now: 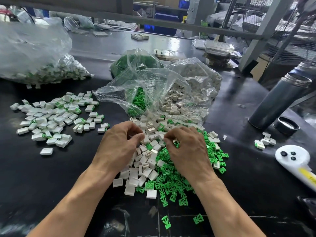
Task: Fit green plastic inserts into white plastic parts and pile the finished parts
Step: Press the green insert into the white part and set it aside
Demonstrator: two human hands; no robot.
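Sitting mid-bench near front edge: mixed heap of white parts (pixel 145 170) and green inserts (pixel 172 182). Hovering over heap, left hand (pixel 118 144) and right hand (pixel 186 151), fingers curling narrow; contents of pinch – cannot tell. Lying toward left edge: finished pile (pixel 53 117). Slumping behind heap: open supply bag (pixel 164 89). Standing toward right edge: grey flask (pixel 280 101).

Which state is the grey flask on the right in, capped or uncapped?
Uncapped. The grey flask shows an open threaded mouth with nothing on it, and a black cap lies separately on the table beside its base.
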